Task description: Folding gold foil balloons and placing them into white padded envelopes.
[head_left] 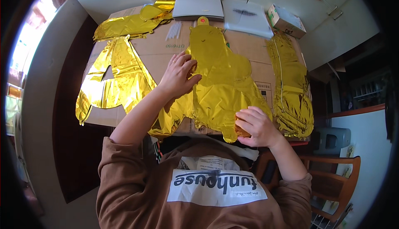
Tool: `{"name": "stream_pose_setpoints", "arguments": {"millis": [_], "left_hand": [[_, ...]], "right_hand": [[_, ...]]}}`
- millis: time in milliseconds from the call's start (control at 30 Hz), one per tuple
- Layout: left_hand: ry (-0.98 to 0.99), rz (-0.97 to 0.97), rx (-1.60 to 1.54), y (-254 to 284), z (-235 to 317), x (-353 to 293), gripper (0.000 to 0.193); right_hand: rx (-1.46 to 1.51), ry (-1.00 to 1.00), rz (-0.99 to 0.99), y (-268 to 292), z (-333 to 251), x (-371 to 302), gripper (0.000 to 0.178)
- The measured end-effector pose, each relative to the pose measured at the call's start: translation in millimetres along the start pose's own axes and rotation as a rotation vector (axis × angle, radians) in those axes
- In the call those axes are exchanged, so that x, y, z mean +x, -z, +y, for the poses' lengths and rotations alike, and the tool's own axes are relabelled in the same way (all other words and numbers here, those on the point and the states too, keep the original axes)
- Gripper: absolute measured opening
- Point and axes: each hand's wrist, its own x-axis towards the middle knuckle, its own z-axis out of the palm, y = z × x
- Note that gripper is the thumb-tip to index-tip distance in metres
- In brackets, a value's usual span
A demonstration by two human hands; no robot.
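Smooth, lobed gold foil (220,79) covers cardboard (160,56); the right hand (258,127) pinches its creased lower edge; the left hand (178,76) curls over it, grip impossible to tell.

I get daylight from the blown-out window (30,48) at left, glaring off the A-shaped gold foil balloon (132,87). My fisheye view bends edges, blackens at the rim, and dims toward the right.
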Motion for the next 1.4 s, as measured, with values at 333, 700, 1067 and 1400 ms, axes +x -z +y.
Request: {"name": "stream_pose_setpoints", "arguments": {"millis": [333, 700, 1067, 1400], "left_hand": [[-0.019, 0.019, -0.015, 0, 0, 1, 0.053], [-0.068, 0.038, 0.016, -4, -2, 0, 0.049], [-0.046, 0.000, -0.003, -8, -9, 0, 0.052], [-0.028, -0.011, -0.017, -10, -10, -1, 0.054]], "right_hand": [[0.059, -0.143, 0.045, 9, -12, -13, 0.050], [0.251, -0.943, 0.455, -20, -68, -71, 0.029], [1.616, -1.354, 0.631, -53, -77, -58, 0.036], [1.449, -1.486, 0.757, -36, -74, -45, 0.039]]}}
